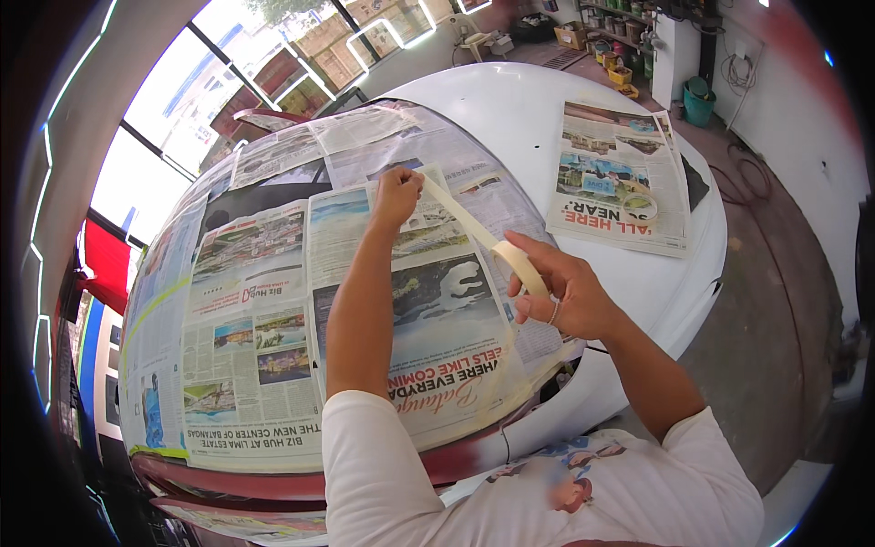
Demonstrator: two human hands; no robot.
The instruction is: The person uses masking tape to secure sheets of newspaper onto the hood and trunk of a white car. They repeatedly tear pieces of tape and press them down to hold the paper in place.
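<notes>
Stretching a strip of beige masking tape (460, 217) across a car windscreen that's papered over with newspaper sheets (264, 310), so the tape's long axis runs diagonally, from upper left near the far hand down to lower right at the roll. The left hand (397, 194) is reached out far, fingers pinched on the free end of the tape and pressing it down at the top edge of a newspaper page. The right hand (561, 290) sits closer in and off to the right, fingers closed round the tape roll (521, 264), which it holds up a bit above the paper. So the hands are well apart with the taut strip strung between them, lifted off the paper along most of its length. Over on the white car bonnet (510, 109) to the right lies a separate folded newspaper (612, 173) with a second roll of tape (640, 206) resting on it, well away from both hands.
</notes>
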